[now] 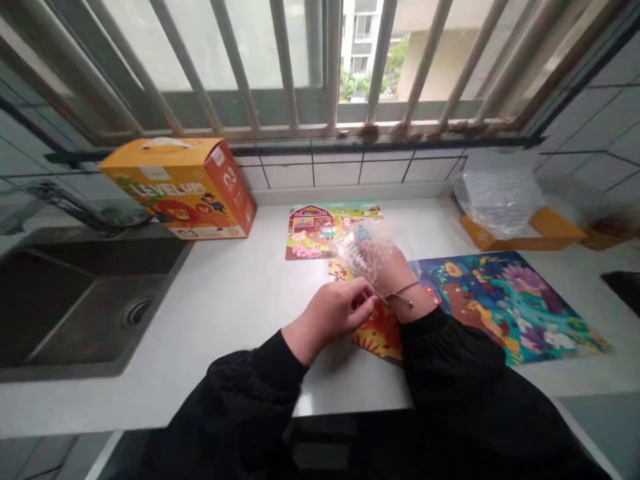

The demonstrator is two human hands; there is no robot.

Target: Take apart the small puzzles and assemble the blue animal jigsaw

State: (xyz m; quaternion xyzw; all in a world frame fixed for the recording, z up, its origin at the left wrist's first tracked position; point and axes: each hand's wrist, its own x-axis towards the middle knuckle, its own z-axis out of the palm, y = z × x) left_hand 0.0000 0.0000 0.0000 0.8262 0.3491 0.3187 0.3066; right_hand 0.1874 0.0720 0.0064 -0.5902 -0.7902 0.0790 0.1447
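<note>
A white counter (240, 300) is spanned by the view; on its left, the sink (60, 371) is cut off by the frame edge, and the tap (85, 207) is blurred; on its right, a dark forest picture (515, 307) is laid flat, its near left part hidden by the right sleeve (450, 367); an orange carton (175, 193) is stood beside the sink; a farm picture (310, 233) is partly covered by the clear bag (357, 250), and an orange picture (377, 333) is largely hidden under both arms; the bag is held above these two pictures, around the right hand (390, 260), which is reached inside; its fingers are veiled by creased, shiny film, so whether they are spread or closed cannot be told, and the bluish contents near them cannot be made out; by the left hand (330, 313) the bag's near edge is pinched, thumb and forefinger tips brought together, a small hollow left behind them, the other fingers curled and mostly hidden; a thin bracelet (400, 291) is worn on the right wrist.
</note>
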